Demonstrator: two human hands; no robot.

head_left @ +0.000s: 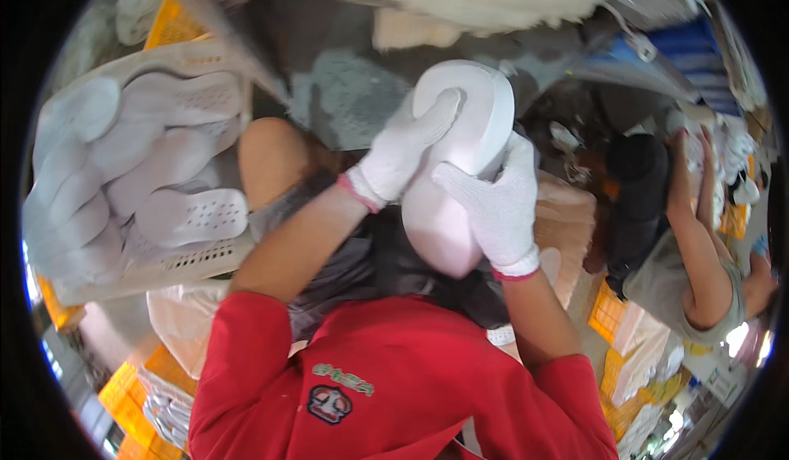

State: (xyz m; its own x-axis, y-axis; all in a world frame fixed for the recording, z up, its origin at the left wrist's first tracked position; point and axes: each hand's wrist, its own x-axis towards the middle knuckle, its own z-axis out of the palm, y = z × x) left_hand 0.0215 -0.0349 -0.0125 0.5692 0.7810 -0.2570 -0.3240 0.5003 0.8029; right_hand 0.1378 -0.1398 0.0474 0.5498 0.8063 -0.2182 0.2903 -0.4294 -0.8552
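Observation:
Over my lap I hold a white insole (477,119), its rounded upper end and thick side edge showing. Its lower end looks pinkish and wide; whether this is one piece or a stacked pair I cannot tell. My left hand (411,143), in a white knit glove, grips its left side with the thumb lying on the face. From the right, my right hand (497,205), gloved the same way, clasps its edge with the thumb across the middle. The fingers behind it are hidden.
On the left stands a pale plastic crate (185,57) heaped with white insoles (193,216), some with small holes. A grey surface (345,90) with whitish sheet material (493,0) lies ahead. At right, another person (690,271) works near yellow crates (608,312).

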